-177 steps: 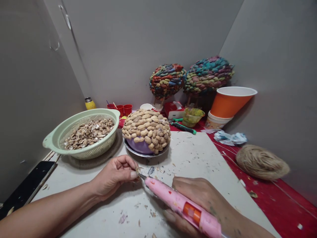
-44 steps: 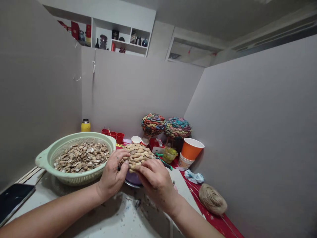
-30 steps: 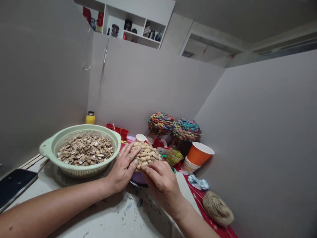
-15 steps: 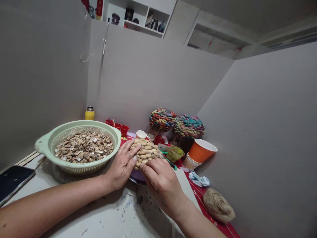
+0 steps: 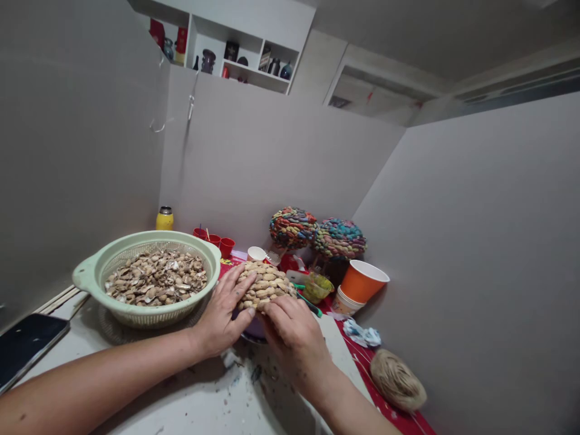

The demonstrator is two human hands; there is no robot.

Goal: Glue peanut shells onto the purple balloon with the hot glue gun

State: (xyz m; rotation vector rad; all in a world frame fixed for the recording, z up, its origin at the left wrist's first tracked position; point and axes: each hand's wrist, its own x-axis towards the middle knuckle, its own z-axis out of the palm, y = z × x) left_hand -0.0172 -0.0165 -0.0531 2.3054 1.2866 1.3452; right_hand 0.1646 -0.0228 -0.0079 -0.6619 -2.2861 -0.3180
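Note:
A rounded form covered in peanut shells point(image 5: 267, 283) rests on a purple base point(image 5: 254, 326), partly hidden by both hands. My left hand point(image 5: 224, 314) lies against its left side, fingers spread over the shells. At the front right edge, my right hand point(image 5: 292, 332) has its thumb and index finger pressed together and its other fingers curled; anything between the fingertips is too small to make out. To the left, a pale green colander point(image 5: 90, 272) holds many peanut shells point(image 5: 156, 278).
Behind stand two colourful ball-topped pieces point(image 5: 293, 228) point(image 5: 339, 238), red cups point(image 5: 226, 246) and a yellow bottle point(image 5: 164, 219). On the right are an orange paper bucket point(image 5: 362, 283), crumpled tissue point(image 5: 361, 332) and a twine ball point(image 5: 397, 380). A phone point(image 5: 29, 344) lies far left.
The view has tilted up slightly, so everything sits lower in the picture. My left thumb has moved to the front edge of the shell-covered form, closer to my right fingertips.

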